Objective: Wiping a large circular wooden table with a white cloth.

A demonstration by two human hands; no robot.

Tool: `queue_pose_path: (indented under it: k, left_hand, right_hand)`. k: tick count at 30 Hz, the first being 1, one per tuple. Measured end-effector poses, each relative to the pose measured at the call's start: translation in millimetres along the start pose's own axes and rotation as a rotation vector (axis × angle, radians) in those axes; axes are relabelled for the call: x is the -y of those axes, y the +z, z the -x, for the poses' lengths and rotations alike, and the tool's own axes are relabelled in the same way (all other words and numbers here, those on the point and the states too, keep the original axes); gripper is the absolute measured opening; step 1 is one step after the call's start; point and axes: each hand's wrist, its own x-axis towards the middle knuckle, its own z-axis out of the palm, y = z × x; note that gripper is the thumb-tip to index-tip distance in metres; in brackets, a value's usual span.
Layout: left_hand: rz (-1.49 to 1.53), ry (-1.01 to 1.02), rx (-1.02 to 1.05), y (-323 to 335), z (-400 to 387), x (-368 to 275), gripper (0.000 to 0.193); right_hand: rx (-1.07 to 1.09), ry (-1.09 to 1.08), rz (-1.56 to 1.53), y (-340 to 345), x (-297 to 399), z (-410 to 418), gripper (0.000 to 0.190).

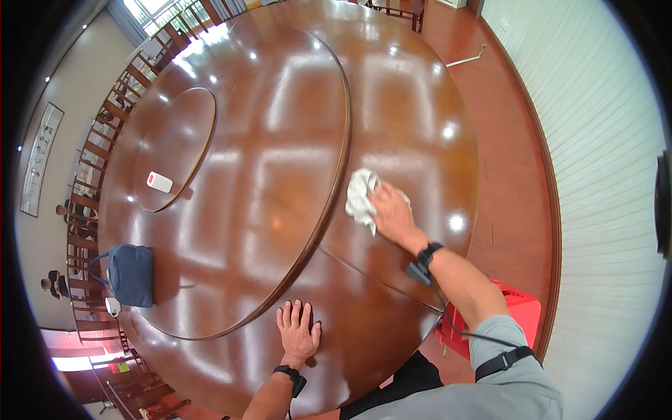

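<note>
A crumpled white cloth [360,198] lies on the outer ring of a large round polished wooden table [388,262], to the right of its raised curved edge. My right hand [392,214] presses on the cloth's right part, its fingers partly over the fabric. Flat on the tabletop near the front edge rests my left hand [298,336], fingers apart, holding nothing. A thin seam in the wood runs between the two hands. Both wrists wear black bands, and a cable runs along the right arm.
A blue fabric bag [131,275] stands at the table's left, beside a white cup [113,306]. A white box with a red patch [159,181] lies on the small central disc. A red plastic chair [517,315] is at lower right. Wooden chairs line the far left, with people beyond.
</note>
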Motion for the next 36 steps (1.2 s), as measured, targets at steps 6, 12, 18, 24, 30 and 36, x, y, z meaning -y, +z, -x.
queue_pose_path:
  k: [6, 12, 18, 24, 30, 36]
  left_hand:
    - [-0.013, 0.015, -0.027, 2.5, -2.7, -1.2, 0.062]
    - [-0.010, 0.021, -0.039, 6.8, -1.0, -0.6, 0.061]
    - [0.036, 0.033, -0.103, 11.2, -6.7, -1.4, 0.059]
    - [0.013, 0.039, -0.053, 5.6, -9.3, -2.0, 0.061]
    - [-0.003, 0.050, -0.085, 8.6, -13.3, 0.8, 0.061]
    - [0.006, 0.052, -0.077, 1.9, -12.1, -2.1, 0.060]
  right_hand:
    - [0.069, 0.010, -0.106, -21.9, 67.1, 95.2, 0.052]
    - [0.099, 0.069, -0.138, -44.7, 132.8, 181.7, 0.054]
    - [0.149, 0.144, -0.155, -49.9, 196.4, 238.8, 0.055]
    - [0.133, 0.134, -0.153, -52.1, 233.0, 266.8, 0.046]
    - [0.128, 0.139, -0.186, -55.0, 238.5, 269.7, 0.049]
    - [0.120, 0.092, -0.186, -59.7, 227.8, 274.3, 0.045]
